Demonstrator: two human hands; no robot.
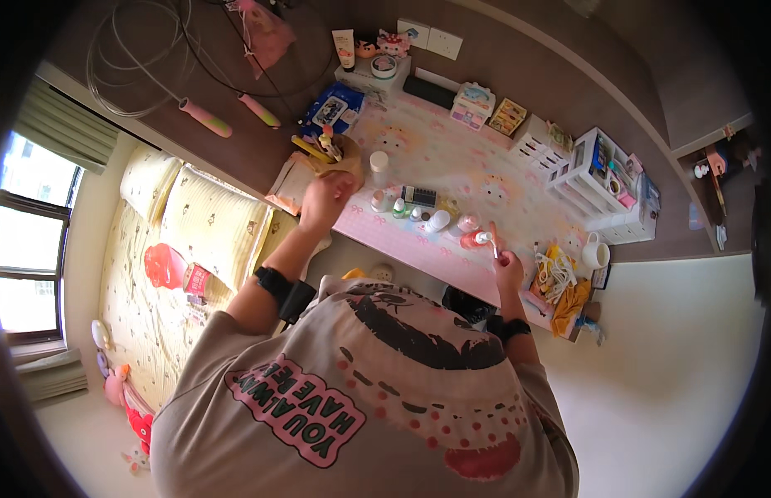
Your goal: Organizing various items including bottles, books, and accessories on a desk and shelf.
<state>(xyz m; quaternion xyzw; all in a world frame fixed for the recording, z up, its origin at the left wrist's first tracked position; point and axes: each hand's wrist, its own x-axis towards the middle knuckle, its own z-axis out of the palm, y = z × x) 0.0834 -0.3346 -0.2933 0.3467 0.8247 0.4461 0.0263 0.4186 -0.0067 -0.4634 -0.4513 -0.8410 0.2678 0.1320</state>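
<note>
At the desk's left side my left hand (325,201) is closed, its fingers curled against the lower part of a tan pen holder (345,163). Yellow and other stick-like items (323,148) poke out of that holder. Over the front edge on the right, my right hand (508,270) pinches a slim pale pink stick (495,239); its exact kind is too small to tell. Close to it is an orange bottle with a white top (476,239). A row of small bottles and jars runs between my hands, among them a white jar (437,221) and a green bottle (399,208).
A clear white-capped container (379,166) and a dark small box (419,196) stand behind the row. White drawer units (591,178) line the back right. A white mug (595,249) and a yellow bag with white cables (554,282) lie right. A bed (211,216) is left.
</note>
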